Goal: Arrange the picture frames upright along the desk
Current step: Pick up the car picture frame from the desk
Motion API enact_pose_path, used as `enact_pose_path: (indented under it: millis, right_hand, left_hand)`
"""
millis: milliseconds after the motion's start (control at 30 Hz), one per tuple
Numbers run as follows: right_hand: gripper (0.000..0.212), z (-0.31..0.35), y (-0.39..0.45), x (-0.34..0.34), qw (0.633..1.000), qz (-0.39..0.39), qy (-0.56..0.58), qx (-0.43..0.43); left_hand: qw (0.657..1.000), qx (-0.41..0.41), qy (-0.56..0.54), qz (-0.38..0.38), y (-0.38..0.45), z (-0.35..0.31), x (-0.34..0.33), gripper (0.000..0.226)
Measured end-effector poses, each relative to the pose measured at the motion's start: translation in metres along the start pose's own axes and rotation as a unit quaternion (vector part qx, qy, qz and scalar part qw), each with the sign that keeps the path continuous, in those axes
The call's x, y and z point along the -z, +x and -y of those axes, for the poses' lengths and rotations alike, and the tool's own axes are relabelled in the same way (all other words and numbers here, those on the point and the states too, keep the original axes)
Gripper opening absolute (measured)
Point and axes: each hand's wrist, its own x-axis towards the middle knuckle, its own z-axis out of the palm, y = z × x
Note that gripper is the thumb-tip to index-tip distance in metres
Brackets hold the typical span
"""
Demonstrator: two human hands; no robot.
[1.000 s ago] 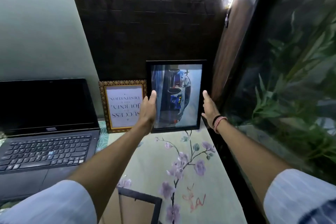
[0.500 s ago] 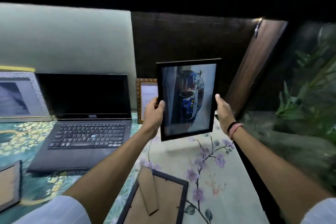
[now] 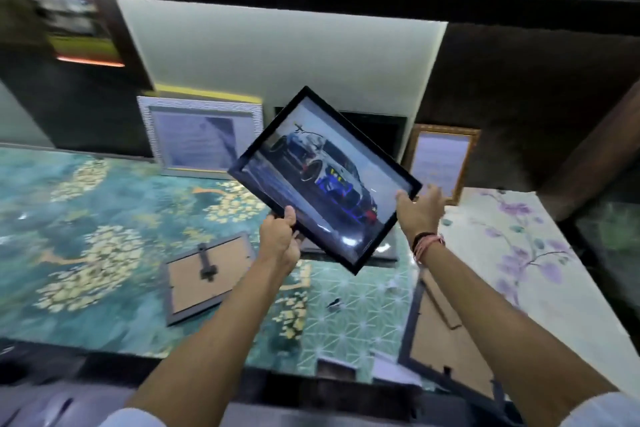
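I hold a black picture frame (image 3: 322, 180) with a car photo in the air above the desk, tilted diagonally. My left hand (image 3: 278, 239) grips its lower left edge. My right hand (image 3: 420, 208) holds its right corner. A white-silver frame (image 3: 204, 135) stands upright against the back wall at the left. A gold frame (image 3: 441, 159) stands upright at the right. Two frames lie face down on the desk: a grey one (image 3: 204, 274) at the left and a dark one (image 3: 443, 336) at the right.
A laptop (image 3: 388, 135) sits behind the held frame, mostly hidden. The desk (image 3: 86, 218) has a teal floral surface, with a pale mat (image 3: 519, 253) with purple flowers at the right. A dark wood panel and a glass tank are at the far right.
The black frame has been lifted away from the back wall, carried left and rotated from portrait to a tilted landscape position. My view has swung left, showing more of the desk.
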Motion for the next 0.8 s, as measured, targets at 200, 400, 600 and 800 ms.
enact_pose_path:
  millis: [200,400,600,800]
  right_hand:
    - [0.022,0.009,-0.079,-0.116,0.965,0.105,0.227,-0.083]
    - [0.014,0.008,-0.074,-0.209,0.973,0.157,0.137,-0.097]
    - [0.028,0.022,-0.087,-0.270,0.974,0.199,0.030,-0.106]
    - [0.021,0.045,-0.098,-0.295,0.953,0.240,-0.176,-0.054]
  left_hand:
    - [0.994,0.041,-0.098,-0.028,0.026,-0.038,0.081,0.013]
    - [0.990,-0.036,-0.081,-0.108,0.070,-0.104,0.174,0.046]
    - [0.977,-0.058,0.088,-0.183,0.101,-0.166,0.245,0.022]
    - [0.938,-0.011,0.304,-0.164,0.139,-0.189,0.288,0.020]
